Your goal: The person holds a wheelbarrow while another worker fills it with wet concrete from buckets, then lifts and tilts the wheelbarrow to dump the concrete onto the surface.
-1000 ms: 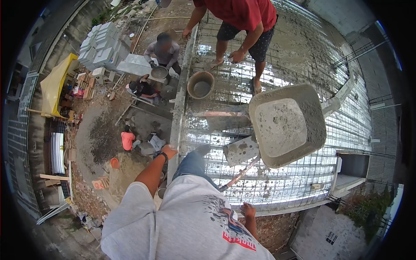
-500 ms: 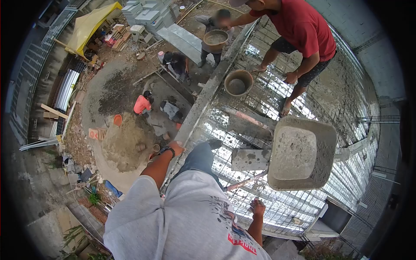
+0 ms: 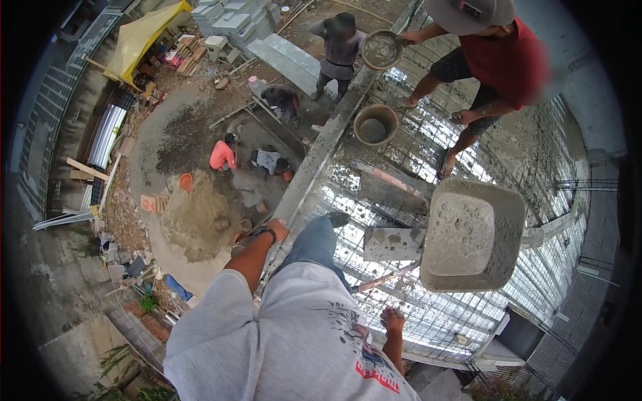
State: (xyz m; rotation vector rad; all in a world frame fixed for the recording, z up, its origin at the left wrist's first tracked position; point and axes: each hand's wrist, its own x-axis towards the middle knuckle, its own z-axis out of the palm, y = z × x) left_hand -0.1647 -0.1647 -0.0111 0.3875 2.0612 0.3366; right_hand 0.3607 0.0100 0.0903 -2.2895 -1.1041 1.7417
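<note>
My left hand (image 3: pixel 278 229), with a dark band at the wrist, rests on the concrete ledge (image 3: pixel 304 180); its fingers are too foreshortened to tell their shape. Low on the right, my right hand (image 3: pixel 393 319) has curled fingers, and what they hold, if anything, cannot be made out. It is below a wheelbarrow (image 3: pixel 461 234) with wet grey mix in its tray. A co-worker in a red shirt (image 3: pixel 511 67) has one hand on the rim of a bucket (image 3: pixel 382 50), close to a person below. Another bucket (image 3: pixel 375 125) stands by the ledge.
Steel mesh (image 3: pixel 428 327) covers the metal decking around the wheelbarrow. A flat board (image 3: pixel 393 244) lies left of its tray. Beyond the ledge is a drop to lower ground, with several people, a sand pile (image 3: pixel 194 224), stacked blocks (image 3: pixel 234 23) and a yellow tarp (image 3: pixel 137 43).
The person below has raised the bucket toward the ledge, and the red-shirted co-worker has leaned over and reached its rim. The view has swung left since the first frame. My left hand stays on the ledge.
</note>
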